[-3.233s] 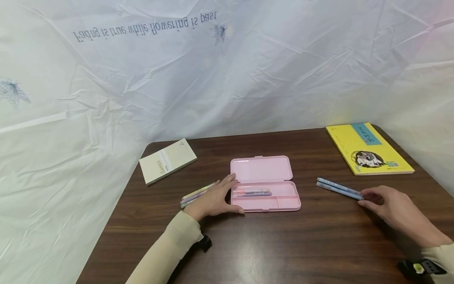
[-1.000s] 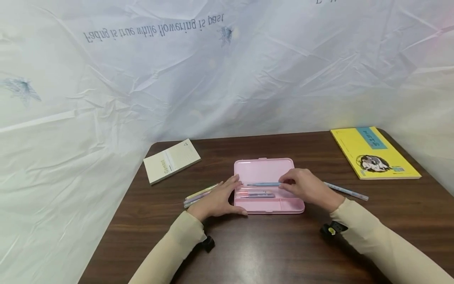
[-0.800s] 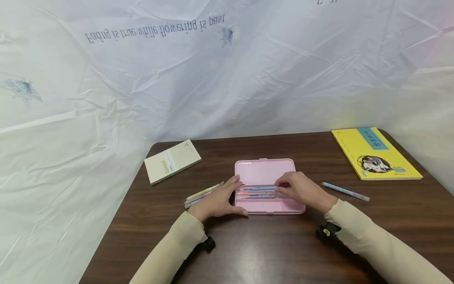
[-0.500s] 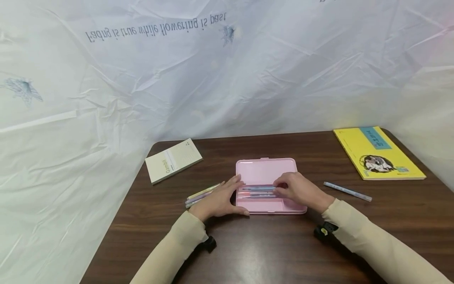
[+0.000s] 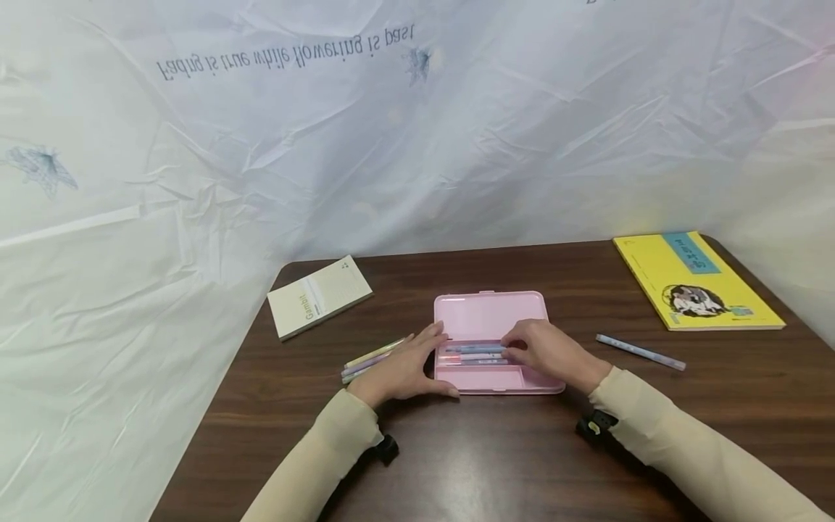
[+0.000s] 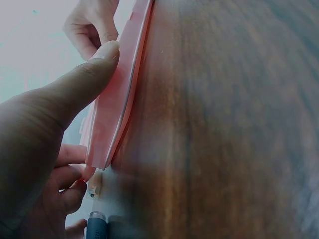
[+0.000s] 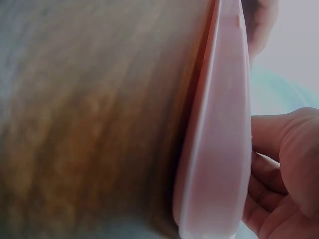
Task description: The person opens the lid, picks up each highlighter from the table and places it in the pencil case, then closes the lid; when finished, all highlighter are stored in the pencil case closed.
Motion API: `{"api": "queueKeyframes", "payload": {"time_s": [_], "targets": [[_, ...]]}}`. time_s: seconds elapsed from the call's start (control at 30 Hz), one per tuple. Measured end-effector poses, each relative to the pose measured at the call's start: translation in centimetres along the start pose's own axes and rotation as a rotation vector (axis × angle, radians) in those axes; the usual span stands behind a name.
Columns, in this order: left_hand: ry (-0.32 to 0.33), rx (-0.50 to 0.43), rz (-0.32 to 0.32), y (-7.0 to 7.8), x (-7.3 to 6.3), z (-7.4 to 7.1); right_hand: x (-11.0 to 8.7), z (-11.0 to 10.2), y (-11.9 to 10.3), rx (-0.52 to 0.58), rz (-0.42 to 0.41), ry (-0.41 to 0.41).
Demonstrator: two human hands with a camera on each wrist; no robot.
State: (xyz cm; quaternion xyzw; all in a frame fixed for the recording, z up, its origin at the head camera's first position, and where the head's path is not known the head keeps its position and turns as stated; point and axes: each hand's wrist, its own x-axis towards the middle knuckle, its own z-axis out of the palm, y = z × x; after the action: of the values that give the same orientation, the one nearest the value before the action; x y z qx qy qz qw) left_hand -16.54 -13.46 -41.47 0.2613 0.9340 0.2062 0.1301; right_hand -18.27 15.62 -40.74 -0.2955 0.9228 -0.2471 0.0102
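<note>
A pink pencil case [image 5: 491,316] lies with its lid raised back on the dark table. My left hand [image 5: 401,370] holds its left end, thumb along the front wall and fingers at the left rim. Inside the long compartment, my right hand [image 5: 551,351] pinches the right end of a blue pen [image 5: 476,349]. Several other pens [image 5: 481,359] lie beside that one in the same compartment. In the right wrist view, the case's front wall [image 7: 219,134] hides what the right fingertips hold.
One blue patterned pen [image 5: 641,352] lies right of the case. Several pastel pens [image 5: 372,358] lie left of it, partly under my left hand. A cream notepad [image 5: 320,297] sits back left, a yellow book [image 5: 698,283] back right.
My right hand has carried one blue pen from the right side of the table and lowered it into the case; the other blue pen stays behind. The left hand keeps its place.
</note>
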Motion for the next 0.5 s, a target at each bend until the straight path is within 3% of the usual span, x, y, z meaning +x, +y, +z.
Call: {"api": "queueKeyframes", "payload": {"time_s": [0.5], "targets": [[0.010, 0.010, 0.002, -0.16, 0.08, 0.19, -0.04, 0.02, -0.38, -0.017, -0.018, -0.034]]}}
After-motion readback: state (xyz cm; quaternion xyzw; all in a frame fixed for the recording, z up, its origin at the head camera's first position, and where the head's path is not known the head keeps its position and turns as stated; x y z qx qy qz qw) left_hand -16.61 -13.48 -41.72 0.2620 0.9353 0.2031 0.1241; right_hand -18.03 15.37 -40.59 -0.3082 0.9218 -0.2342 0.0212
